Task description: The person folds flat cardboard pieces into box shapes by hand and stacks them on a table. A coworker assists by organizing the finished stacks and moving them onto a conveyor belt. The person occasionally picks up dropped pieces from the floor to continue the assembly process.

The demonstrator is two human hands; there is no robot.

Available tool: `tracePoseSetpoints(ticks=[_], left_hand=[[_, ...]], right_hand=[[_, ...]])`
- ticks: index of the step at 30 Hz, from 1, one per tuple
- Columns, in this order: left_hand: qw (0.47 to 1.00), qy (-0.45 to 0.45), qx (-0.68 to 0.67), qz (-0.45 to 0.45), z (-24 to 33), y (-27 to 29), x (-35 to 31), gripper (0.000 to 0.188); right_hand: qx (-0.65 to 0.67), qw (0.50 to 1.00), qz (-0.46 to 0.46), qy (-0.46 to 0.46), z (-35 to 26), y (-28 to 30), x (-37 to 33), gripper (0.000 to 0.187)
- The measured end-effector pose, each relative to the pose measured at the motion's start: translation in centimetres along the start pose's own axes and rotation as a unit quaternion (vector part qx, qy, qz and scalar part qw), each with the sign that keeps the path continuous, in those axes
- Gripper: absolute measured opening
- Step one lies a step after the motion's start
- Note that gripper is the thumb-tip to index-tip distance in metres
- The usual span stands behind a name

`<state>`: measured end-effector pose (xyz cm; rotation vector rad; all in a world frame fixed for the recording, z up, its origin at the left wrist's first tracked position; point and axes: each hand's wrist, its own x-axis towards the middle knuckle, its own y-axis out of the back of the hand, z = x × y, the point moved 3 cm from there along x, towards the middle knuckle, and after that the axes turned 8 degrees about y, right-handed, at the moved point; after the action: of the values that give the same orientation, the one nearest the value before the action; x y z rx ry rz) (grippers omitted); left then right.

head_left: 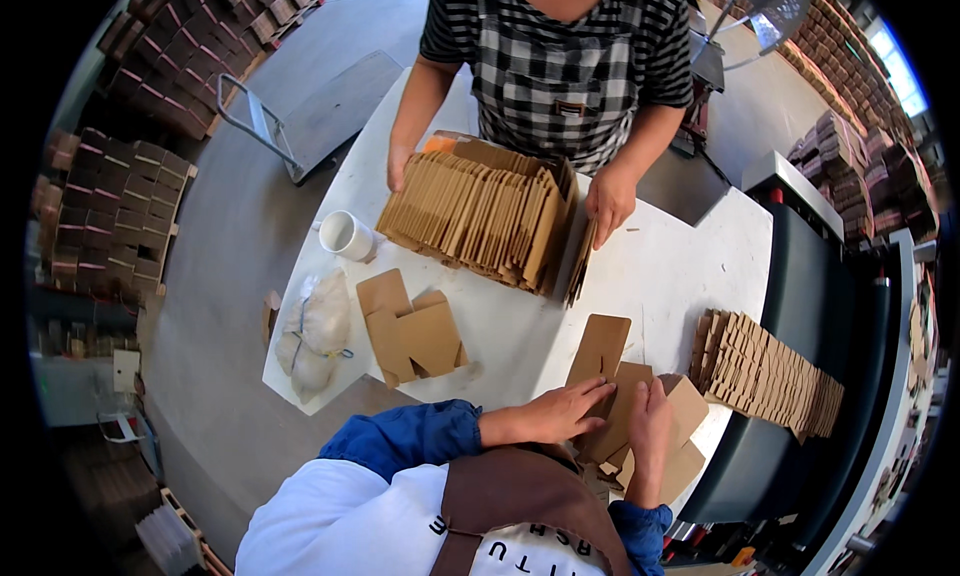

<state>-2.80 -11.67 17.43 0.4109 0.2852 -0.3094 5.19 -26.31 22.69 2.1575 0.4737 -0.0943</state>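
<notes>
Brown, slotted cardboard (629, 386) lies under the left hand (556, 414), fingers extended; I can't tell whether the right hand (651, 428) grips.

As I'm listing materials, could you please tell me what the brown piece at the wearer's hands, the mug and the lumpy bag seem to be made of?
The brown piece: matt cardboard, by its stiff panels and straight-cut edges.
The mug: probably glazed ceramic, being smooth and white, though enamel is possible.
The lumpy bag: seemingly thin, translucent plastic, judging by its wrinkled sheen.
</notes>
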Motion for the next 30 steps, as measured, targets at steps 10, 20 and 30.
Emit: tracePoseSetpoints(ticks=[10,20,30], left_hand=[[0.988,-0.051,-0.021,0.141,-1.0,3.5,-1.3,0.052],[0.966,-0.096,-0.022,0.24,0.4,7.2,-2.1,0.038],[0.956,-0.091,-0.03,0.279,0.3,8.6,-2.3,0.038]], right_hand=[[0.012,0.999,0.014,0.026,-0.8,-1.3,0.7,0.033],[-0.016,1.0,0.015,0.013,0.5,-2.0,0.8,0.032],[-0.001,1.0,0.02,0.014,-0.3,-1.7,0.5,0.035]])
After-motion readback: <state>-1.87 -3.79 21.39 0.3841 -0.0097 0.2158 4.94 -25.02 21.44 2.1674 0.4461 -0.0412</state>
